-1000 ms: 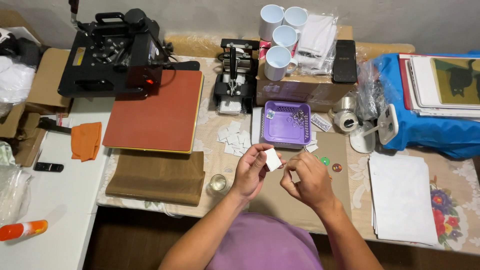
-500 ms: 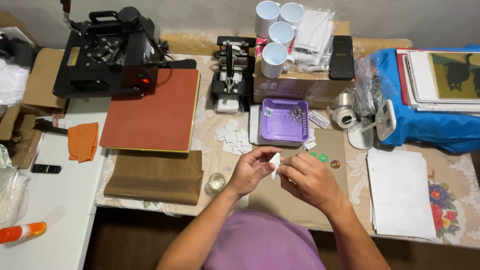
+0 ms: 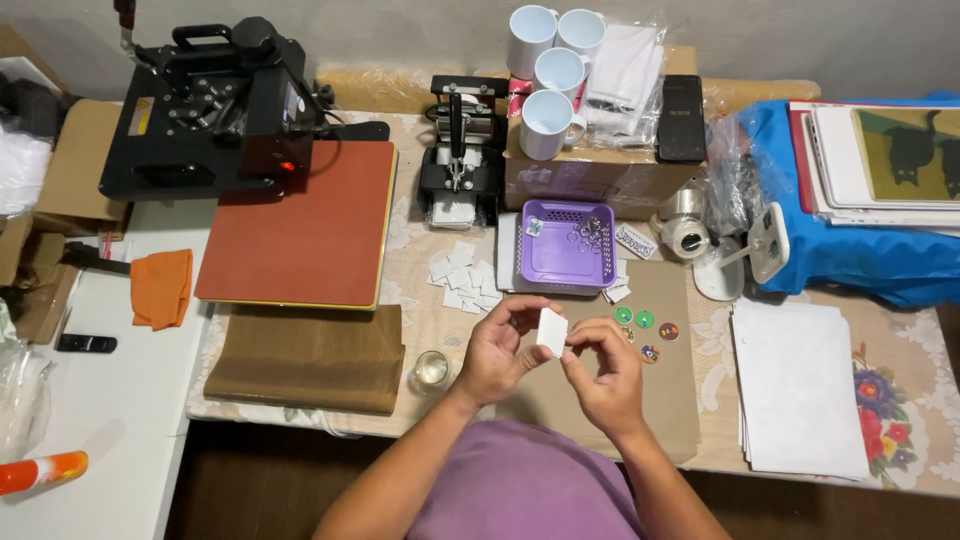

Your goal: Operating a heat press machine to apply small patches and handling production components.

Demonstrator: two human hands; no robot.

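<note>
My left hand (image 3: 498, 352) and my right hand (image 3: 603, 372) meet over a sheet of brown paper (image 3: 600, 400) at the table's front. Between their fingertips I hold a small white square piece (image 3: 552, 332), the left hand gripping its left edge and the right hand's fingers touching its lower right edge. Several small round coloured discs (image 3: 645, 322) lie on the brown paper just right of my hands. A pile of small white square pieces (image 3: 462, 281) lies behind my left hand. A purple basket (image 3: 566, 247) with metal rings in it stands behind my hands.
A black heat press (image 3: 215, 105) with a red-brown platen (image 3: 305, 225) stands at the back left, a small black press (image 3: 459, 150) beside it. White mugs (image 3: 548, 60) top a cardboard box. Small glass jar (image 3: 432, 369), folded brown sheet (image 3: 305, 357), white paper stack (image 3: 800, 385), blue cloth (image 3: 850, 250).
My hands have drawn closer together around the white piece and shifted slightly toward me. The view has tilted a little, nothing else on the table has moved.
</note>
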